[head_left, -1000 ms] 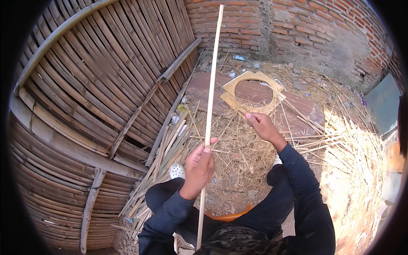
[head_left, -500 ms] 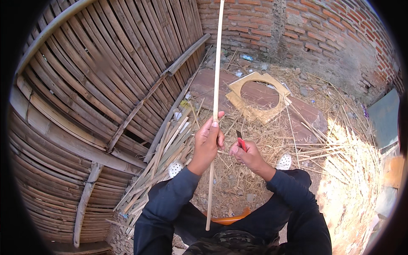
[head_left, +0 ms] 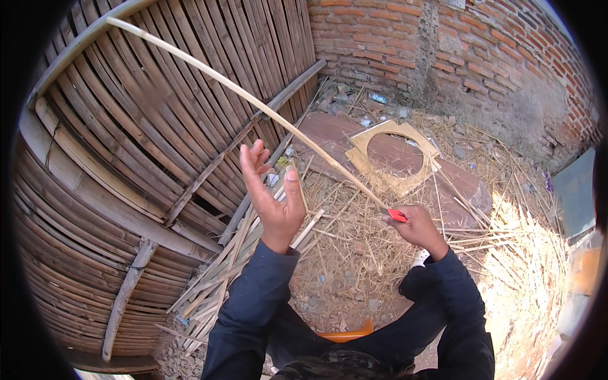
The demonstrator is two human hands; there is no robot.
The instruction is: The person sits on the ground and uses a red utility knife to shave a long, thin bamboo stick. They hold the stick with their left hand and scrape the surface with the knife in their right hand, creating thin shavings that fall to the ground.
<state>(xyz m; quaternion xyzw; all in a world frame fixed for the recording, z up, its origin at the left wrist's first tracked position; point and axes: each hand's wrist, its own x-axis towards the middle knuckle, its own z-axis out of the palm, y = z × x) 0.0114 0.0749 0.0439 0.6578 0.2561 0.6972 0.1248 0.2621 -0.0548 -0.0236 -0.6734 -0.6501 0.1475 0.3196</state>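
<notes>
One brick wall [head_left: 373,47], bamboo wall [head_left: 215,38], straw-strewn ground [head_left: 348,272]; left hand [head_left: 275,206] spread, right hand [head_left: 419,227] gripping strip [head_left: 266,109], red tool [head_left: 398,215].

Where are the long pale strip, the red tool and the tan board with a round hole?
Long pale strip [head_left: 266,111]: head view, middle of its length.
Red tool [head_left: 398,215]: head view, red handle.
Tan board [head_left: 358,150]: head view, left of its hole.

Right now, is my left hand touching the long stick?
Apart. The head view shows the left hand open, with a plain gap between it and the long stick, which passes beyond it.
</notes>
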